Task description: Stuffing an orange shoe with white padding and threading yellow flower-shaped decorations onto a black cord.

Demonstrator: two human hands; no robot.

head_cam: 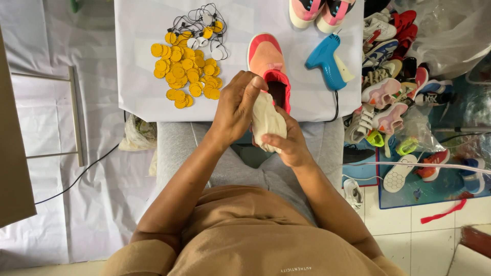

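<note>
Over my lap, both hands squeeze a crumpled wad of cream paper (pixel 267 121). My left hand (pixel 234 108) wraps it from the left, thumb on its top. My right hand (pixel 289 143) grips its lower right side. Just behind the wad lies an orange and pink shoe (pixel 266 59) on the white table (pixel 143 97), its opening facing me and partly hidden by the paper.
A pile of yellow round tags (pixel 185 71) and white tags on black strings (pixel 204 20) lie on the left of the table. A blue tagging gun (pixel 326 60) and a pair of pink shoes (pixel 318 11) sit to the right. Many small shoes (pixel 394 87) cover the floor at right.
</note>
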